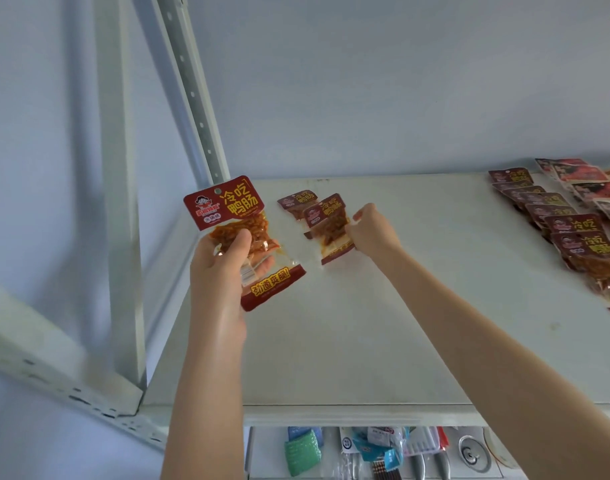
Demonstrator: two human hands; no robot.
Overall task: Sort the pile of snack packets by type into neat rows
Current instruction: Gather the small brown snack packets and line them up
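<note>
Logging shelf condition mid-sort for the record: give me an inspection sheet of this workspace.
Surface: white shelf board, faint marks.
Job's things: bright-red packet lifted; front dark-red packet and rear dark-red packet at back left; dark-red row and brighter-red packets at right.
Clutter: nothing seen.
Hands: left hand grips the bright-red packet; right hand pinches the front dark-red packet.
Cables: nothing seen.
Surroundings: perforated upright, pale wall, lower shelf holding sundries.

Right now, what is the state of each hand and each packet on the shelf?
left hand, grips the bright red packet.
bright red packet, held up, off the shelf.
right hand, pinches the near dark packet.
near dark packet, on the shelf, overlapping the far dark packet.
far dark packet, lying flat, untouched.
row at right, dark packets overlapping.
</note>
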